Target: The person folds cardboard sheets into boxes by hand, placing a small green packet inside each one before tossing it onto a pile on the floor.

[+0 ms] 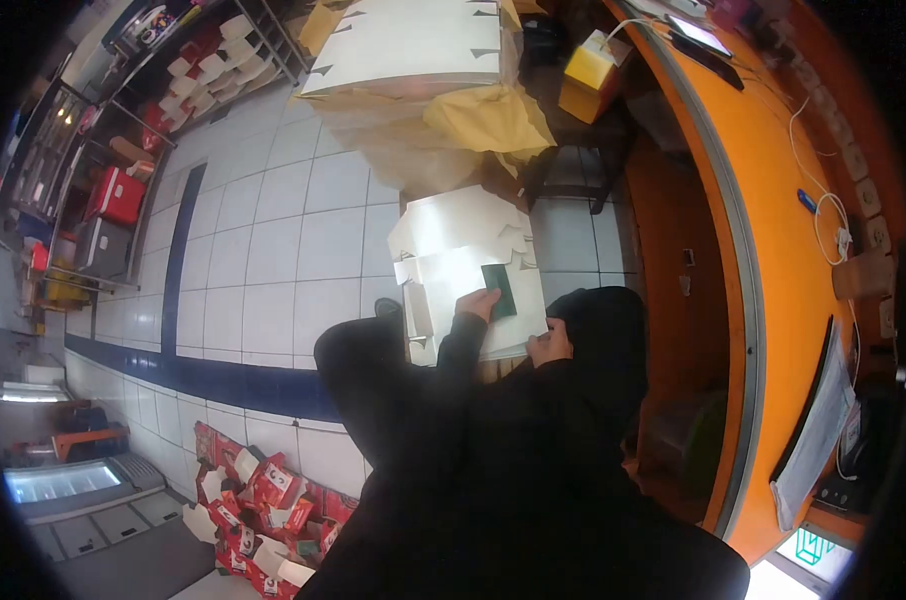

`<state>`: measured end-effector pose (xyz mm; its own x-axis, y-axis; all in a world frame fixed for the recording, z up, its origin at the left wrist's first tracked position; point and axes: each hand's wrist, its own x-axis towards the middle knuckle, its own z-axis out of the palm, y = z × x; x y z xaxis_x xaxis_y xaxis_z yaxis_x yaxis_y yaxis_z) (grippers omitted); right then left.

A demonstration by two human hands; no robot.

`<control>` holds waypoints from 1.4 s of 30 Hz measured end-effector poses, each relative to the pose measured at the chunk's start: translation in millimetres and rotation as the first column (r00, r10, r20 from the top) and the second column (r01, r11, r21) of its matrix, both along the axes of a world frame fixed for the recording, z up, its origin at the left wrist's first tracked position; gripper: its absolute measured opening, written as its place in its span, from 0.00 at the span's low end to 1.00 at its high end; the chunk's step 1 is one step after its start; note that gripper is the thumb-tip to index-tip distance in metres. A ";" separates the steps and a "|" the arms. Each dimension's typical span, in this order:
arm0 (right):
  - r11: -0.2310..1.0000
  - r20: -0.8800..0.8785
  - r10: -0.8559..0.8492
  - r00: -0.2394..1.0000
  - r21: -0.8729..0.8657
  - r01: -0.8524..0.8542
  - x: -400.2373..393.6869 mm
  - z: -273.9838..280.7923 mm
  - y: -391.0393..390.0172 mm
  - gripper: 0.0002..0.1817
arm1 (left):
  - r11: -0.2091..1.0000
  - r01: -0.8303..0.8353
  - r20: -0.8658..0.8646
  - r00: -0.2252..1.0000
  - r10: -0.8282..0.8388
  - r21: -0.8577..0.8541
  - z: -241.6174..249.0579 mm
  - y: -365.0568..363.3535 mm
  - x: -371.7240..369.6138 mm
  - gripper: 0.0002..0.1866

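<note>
A white cardboard sheet [443, 225] with cut flaps and folded edges lies in front of my body. On its right part rests a dark green flat piece [499, 291]. My left hand [480, 303] has its fingers on the left edge of that green piece, and they look closed on it. Lower right, my right hand [551, 344] grips the near right edge of the white cardboard, its fingers bent together. Both of my sleeves are black.
Ahead stands a stack of white cardboard [413, 45] in brown paper [488, 120]. An orange counter [773, 210] runs along the right, with a yellow box [595, 68] beside it. Red and white boxes [273, 483] are piled at lower left. Metal shelves [138, 215] stand far left.
</note>
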<state>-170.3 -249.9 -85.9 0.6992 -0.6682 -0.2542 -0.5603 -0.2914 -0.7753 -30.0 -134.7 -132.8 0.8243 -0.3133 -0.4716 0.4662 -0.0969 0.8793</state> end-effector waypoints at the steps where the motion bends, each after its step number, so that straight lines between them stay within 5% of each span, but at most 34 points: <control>1: 0.995 0.055 -0.029 0.998 0.100 0.024 -0.4 -0.6 0.8 0.25 | 0.998 -0.015 -0.057 0.998 0.012 -0.059 17.9 1.3 -1.6 0.15; 4: 0.992 0.231 0.065 0.971 0.092 -0.088 4.0 13.7 7.1 0.16 | 0.998 0.000 -0.103 0.995 -0.006 -0.062 27.4 1.7 -2.8 0.14; 5: 0.992 0.230 0.064 0.971 0.092 -0.087 6.1 18.9 11.2 0.16 | 0.995 0.078 0.005 0.997 -0.078 -0.066 23.3 2.9 -5.2 0.14; 7: 0.970 0.311 0.208 0.928 -0.186 -0.155 9.3 26.4 16.8 0.11 | 0.986 0.156 0.113 0.982 -0.148 -0.064 11.1 1.8 -11.3 0.14; 9: 0.957 0.295 0.236 0.926 -0.236 -0.168 11.1 21.0 17.8 0.10 | 0.972 0.150 0.370 0.906 -0.208 0.179 -3.0 -2.1 -19.1 0.14; 10: 0.941 0.280 0.262 0.923 -0.287 -0.180 11.8 18.2 18.5 0.10 | 0.972 0.150 0.368 0.906 -0.208 0.179 1.1 -2.0 -21.3 0.14; 18: 0.970 0.199 0.141 0.970 -0.225 -0.095 25.8 16.3 14.2 0.11 | 0.881 0.151 0.495 0.779 -0.386 0.449 61.9 -9.5 -38.4 0.16; 20: 0.974 0.169 0.119 0.978 -0.211 -0.082 34.0 17.4 12.6 0.11 | 0.875 0.209 0.426 0.808 -0.407 0.437 65.5 -6.1 -37.4 0.19; 22: 0.974 0.210 0.066 0.976 -0.224 -0.018 39.9 19.3 11.8 0.12 | 0.924 0.307 0.419 0.826 -0.377 0.228 55.1 0.6 -35.3 0.22; 26: 0.963 0.167 0.128 0.978 -0.255 -0.082 40.7 19.9 7.5 0.13 | 0.942 -0.058 0.688 0.698 -0.199 0.331 76.4 47.4 -19.7 0.19; 28: 0.957 0.034 0.087 0.996 -0.280 -0.074 37.4 9.2 0.8 0.14 | 0.852 -0.311 0.736 0.666 -0.121 0.422 96.6 87.5 -5.0 0.14; 30: 0.974 0.064 0.063 0.996 -0.222 -0.047 33.0 5.4 -2.7 0.14 | 0.772 -0.419 0.720 0.690 -0.071 0.478 78.2 127.6 3.5 0.13; 31: 0.976 0.086 0.093 0.992 -0.205 -0.073 30.1 14.3 -2.0 0.12 | 0.832 -0.363 0.555 0.828 0.082 0.419 38.3 149.3 10.5 0.14; 32: 0.976 0.110 0.125 0.986 -0.191 -0.102 28.0 23.5 -0.9 0.10 | 0.881 -0.330 0.343 0.915 0.211 0.338 17.1 163.7 14.6 0.15; 33: 0.972 0.132 0.172 0.976 -0.186 -0.146 25.5 29.2 0.8 0.10 | 0.994 -0.101 -0.169 0.980 0.106 0.038 40.6 168.3 13.1 0.20; 34: 0.971 0.133 0.181 0.974 -0.184 -0.155 24.9 30.0 2.1 0.10 | 0.967 -0.220 -0.279 0.944 0.177 -0.129 86.3 144.1 -5.8 0.23; 36: 0.945 0.150 0.263 0.953 -0.238 -0.223 20.5 30.2 5.0 0.10 | 0.973 -0.119 -0.355 0.934 0.041 -0.199 81.9 144.9 -15.7 0.24; 42: 0.922 0.163 0.329 0.930 -0.267 -0.279 17.7 35.5 6.2 0.14 | 0.962 -0.039 -0.223 0.975 -0.022 -0.269 110.3 131.7 -11.6 0.23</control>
<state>-152.6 -243.7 -50.4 0.8974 -0.4382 0.0511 -0.2552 -0.6102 -0.7500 -41.6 -2.9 -22.6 0.7116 -0.4477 -0.5415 0.6522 0.1344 0.7461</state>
